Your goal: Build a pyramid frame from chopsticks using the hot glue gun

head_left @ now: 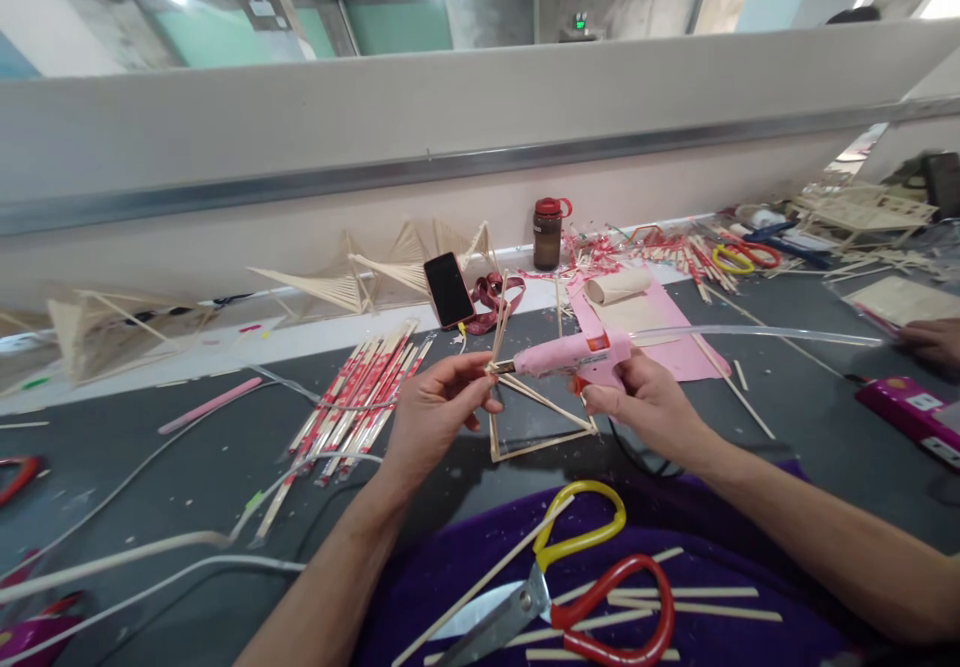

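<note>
My left hand [435,409] is closed in a pinch on thin wooden sticks at the corner of a small stick frame [541,415] that rests on the dark table [187,467]. My right hand [651,402] grips a pink glue gun [574,355] with a long clear glue stick [757,333] trailing out to the right. The gun's nozzle touches the joint held in my left fingers. On the purple cloth [720,567] over my lap lie scissors [577,577] with yellow and red handles and several loose sticks.
Red-wrapped chopsticks [360,397] lie left of my hands. A phone [448,290], finished stick models [352,282] and a brown bottle [548,233] stand along the back wall. Pink paper [660,322] lies at right, near another person's hand [934,339]. White cables [150,547] cross the left.
</note>
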Demonstrator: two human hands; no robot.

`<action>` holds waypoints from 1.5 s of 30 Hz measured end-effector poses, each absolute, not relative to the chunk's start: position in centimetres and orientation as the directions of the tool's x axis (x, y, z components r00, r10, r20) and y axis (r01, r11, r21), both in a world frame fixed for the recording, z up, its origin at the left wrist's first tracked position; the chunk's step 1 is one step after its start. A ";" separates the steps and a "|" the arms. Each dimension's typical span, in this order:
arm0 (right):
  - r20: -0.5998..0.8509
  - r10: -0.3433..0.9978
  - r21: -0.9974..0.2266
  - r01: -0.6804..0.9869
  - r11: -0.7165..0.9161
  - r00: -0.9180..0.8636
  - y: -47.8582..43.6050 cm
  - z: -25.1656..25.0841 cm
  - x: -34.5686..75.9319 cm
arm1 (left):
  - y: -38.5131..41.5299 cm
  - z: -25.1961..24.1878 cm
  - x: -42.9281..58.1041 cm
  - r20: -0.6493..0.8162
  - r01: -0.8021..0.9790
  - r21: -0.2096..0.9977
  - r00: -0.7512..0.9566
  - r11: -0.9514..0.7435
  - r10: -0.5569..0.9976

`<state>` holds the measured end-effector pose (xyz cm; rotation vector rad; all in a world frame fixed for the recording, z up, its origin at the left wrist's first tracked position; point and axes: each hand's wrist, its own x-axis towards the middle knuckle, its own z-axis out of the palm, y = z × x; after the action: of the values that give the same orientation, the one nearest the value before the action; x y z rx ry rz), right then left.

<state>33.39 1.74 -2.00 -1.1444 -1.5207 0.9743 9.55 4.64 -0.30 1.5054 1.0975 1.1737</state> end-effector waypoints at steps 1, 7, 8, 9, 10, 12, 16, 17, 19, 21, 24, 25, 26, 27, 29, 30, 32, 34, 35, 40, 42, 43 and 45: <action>0.230 0.968 -0.945 0.217 0.246 -0.096 1.7 -1.9 33.3 | 4.7 -0.4 9.5 0.177 0.107 0.975 0.157 -0.195 0.972; 0.273 0.957 -0.902 0.318 0.292 -0.103 1.5 -1.6 33.3 | 4.8 -0.6 9.4 0.153 0.099 0.980 0.171 -0.171 0.973; 0.277 0.956 -0.894 0.337 0.295 -0.101 1.5 -1.7 33.3 | 4.8 -0.6 9.4 0.149 0.097 0.981 0.171 -0.167 0.974; 0.281 0.955 -0.886 0.357 0.297 -0.096 1.5 -1.7 33.3 | 4.8 -0.6 9.4 0.148 0.094 0.982 0.171 -0.165 0.974; 0.287 0.954 -0.876 0.377 0.300 -0.090 1.5 -1.7 33.4 | 4.8 -0.6 9.4 0.146 0.091 0.982 0.172 -0.163 0.974; 0.304 0.949 -0.857 0.410 0.312 -0.087 1.5 -1.6 33.3 | 4.9 -0.6 9.4 0.145 0.085 0.983 0.174 -0.161 0.974; 0.340 0.934 -0.836 0.420 0.352 -0.108 1.5 -1.6 33.1 | 4.9 -0.5 9.4 0.137 0.081 0.985 0.172 -0.153 0.976; 0.342 0.933 -0.834 0.422 0.355 -0.107 1.6 -1.7 33.1 | 4.8 -0.5 9.4 0.135 0.080 0.985 0.171 -0.150 0.976; 0.341 0.936 -0.830 0.438 0.344 -0.089 1.7 -1.9 33.0 | 4.8 -0.4 9.5 0.132 0.074 0.987 0.172 -0.146 0.976; 0.338 0.939 -0.827 0.457 0.327 -0.061 1.8 -2.1 33.0 | 4.7 -0.4 9.6 0.127 0.068 0.988 0.173 -0.141 0.977; 0.338 0.940 -0.827 0.461 0.323 -0.052 1.9 -2.4 33.0 | 4.6 -0.3 9.6 0.117 0.066 0.989 0.166 -0.130 0.979; 0.339 0.939 -0.827 0.458 0.325 -0.054 1.9 -2.4 33.0 | 4.6 -0.2 9.7 0.114 0.067 0.990 0.164 -0.126 0.980; 0.340 0.939 -0.829 0.455 0.326 -0.054 1.9 -2.4 33.0 | 4.5 -0.2 9.7 0.111 0.068 0.990 0.163 -0.123 0.980; 0.341 0.939 -0.830 0.452 0.326 -0.051 1.9 -2.4 32.9 | 4.5 -0.2 9.7 0.108 0.069 0.990 0.164 -0.121 0.980; 0.341 0.939 -0.836 0.442 0.327 -0.049 1.9 -2.4 32.8 | 4.5 -0.1 9.7 0.106 0.069 0.990 0.165 -0.119 0.980; 0.342 0.938 -0.838 0.435 0.329 -0.050 1.8 -2.3 32.8 | 4.5 -0.1 9.8 0.106 0.069 0.990 0.166 -0.119 0.980; 0.346 0.937 -0.841 0.426 0.334 -0.051 1.9 -2.3 32.7 | 4.5 -0.1 9.8 0.105 0.070 0.991 0.165 -0.118 0.981; 0.347 0.937 -0.841 0.426 0.332 -0.046 1.9 -2.3 32.7 | 4.5 -0.1 9.7 0.104 0.068 0.991 0.165 -0.117 0.981; 0.345 0.938 -0.842 0.428 0.329 -0.043 1.9 -2.3 32.7 | 4.5 -0.1 9.7 0.104 0.066 0.991 0.164 -0.117 0.981; 0.352 0.935 -0.838 0.433 0.332 -0.038 1.9 -2.3 32.7 | 4.6 -0.2 9.7 0.106 0.053 0.992 0.172 -0.117 0.979; 0.359 0.932 -0.835 0.431 0.341 -0.043 1.9 -2.3 32.7 | 4.6 -0.2 9.7 0.108 0.050 0.992 0.174 -0.118 0.979; 0.361 0.931 -0.834 0.430 0.345 -0.046 1.9 -2.3 32.7 | 4.6 -0.2 9.7 0.108 0.051 0.992 0.172 -0.118 0.979; 0.358 0.933 -0.836 0.430 0.340 -0.043 2.0 -2.5 32.7 | 4.5 -0.2 9.7 0.108 0.054 0.991 0.167 -0.119 0.980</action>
<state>32.75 1.96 -2.47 -1.2456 -1.6438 0.6561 9.75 4.54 -0.18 1.4134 1.0759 1.1368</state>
